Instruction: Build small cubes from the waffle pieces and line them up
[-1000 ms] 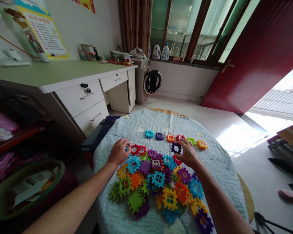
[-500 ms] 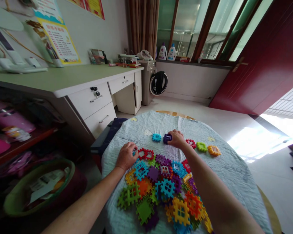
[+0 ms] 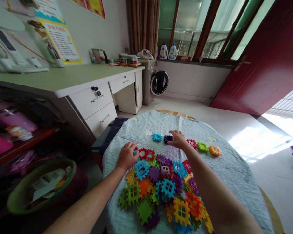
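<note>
A heap of colourful interlocking plastic tiles [image 3: 161, 185] lies on a round table under a pale blue cloth [image 3: 229, 169]. Beyond it runs a row of single tiles: blue [image 3: 157, 137], purple [image 3: 168, 138], red [image 3: 191, 143], green [image 3: 202, 147], orange [image 3: 215, 150]. My right hand [image 3: 177, 139] lies over the row with its curled fingers on the purple tile, hiding what sits between purple and red. My left hand [image 3: 127, 156] rests at the heap's far left edge, fingers curled on a blue tile [image 3: 135, 152] beside a red frame tile [image 3: 146, 153].
A long desk with drawers [image 3: 88, 97] stands to the left, and a small washing machine [image 3: 158, 81] stands by the window. A green basin [image 3: 39, 188] sits low on the left. A dark stool [image 3: 109, 130] touches the table's left edge. A red door [image 3: 263, 55] stands open at right.
My right hand carried a purple tile from the heap's far edge up to the row and now presses on it there. The left hand stayed put. The view shifted slightly.
</note>
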Tool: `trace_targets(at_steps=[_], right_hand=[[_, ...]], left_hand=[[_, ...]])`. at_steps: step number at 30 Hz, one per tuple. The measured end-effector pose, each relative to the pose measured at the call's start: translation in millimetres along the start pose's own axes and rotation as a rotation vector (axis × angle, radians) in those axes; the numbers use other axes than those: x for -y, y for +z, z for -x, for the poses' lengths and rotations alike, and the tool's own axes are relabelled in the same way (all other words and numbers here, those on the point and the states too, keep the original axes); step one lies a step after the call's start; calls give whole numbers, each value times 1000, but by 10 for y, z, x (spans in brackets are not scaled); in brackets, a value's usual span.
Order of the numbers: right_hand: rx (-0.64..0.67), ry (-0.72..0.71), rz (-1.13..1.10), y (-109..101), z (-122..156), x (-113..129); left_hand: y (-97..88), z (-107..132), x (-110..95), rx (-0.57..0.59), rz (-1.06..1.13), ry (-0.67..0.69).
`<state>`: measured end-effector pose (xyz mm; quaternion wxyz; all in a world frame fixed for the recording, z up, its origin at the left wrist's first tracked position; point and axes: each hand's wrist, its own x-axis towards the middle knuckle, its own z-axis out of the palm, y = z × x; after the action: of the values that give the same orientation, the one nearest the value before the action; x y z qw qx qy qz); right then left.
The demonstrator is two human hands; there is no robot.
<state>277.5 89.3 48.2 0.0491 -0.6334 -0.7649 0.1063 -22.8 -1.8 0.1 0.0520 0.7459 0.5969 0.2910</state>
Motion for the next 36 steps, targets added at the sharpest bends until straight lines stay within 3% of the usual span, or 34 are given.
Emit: trace_targets(at_steps=[4, 8, 13, 18, 24, 30, 36], right_hand=[[-165, -3, -135, -119, 266, -167], [-262, 14, -186, -179, 799, -547], [-135, 111, -238, -159, 1630, -1036], [4, 192, -311, -130, 2159, -1168], [37, 251, -319, -59, 2214, -1071], [-35, 225, -354, -17, 2151, -1170], [-4, 223, -354, -48, 2149, -1186]], left_hand=[[5, 0, 7, -2, 0, 0], [4, -6, 4, -14, -10, 12], [6, -17, 10, -26, -38, 41], [35, -23, 51, -25, -75, 77], [35, -29, 47, -9, -110, 85], [32, -34, 32, -10, -135, 76], [40, -42, 38, -18, -152, 82]])
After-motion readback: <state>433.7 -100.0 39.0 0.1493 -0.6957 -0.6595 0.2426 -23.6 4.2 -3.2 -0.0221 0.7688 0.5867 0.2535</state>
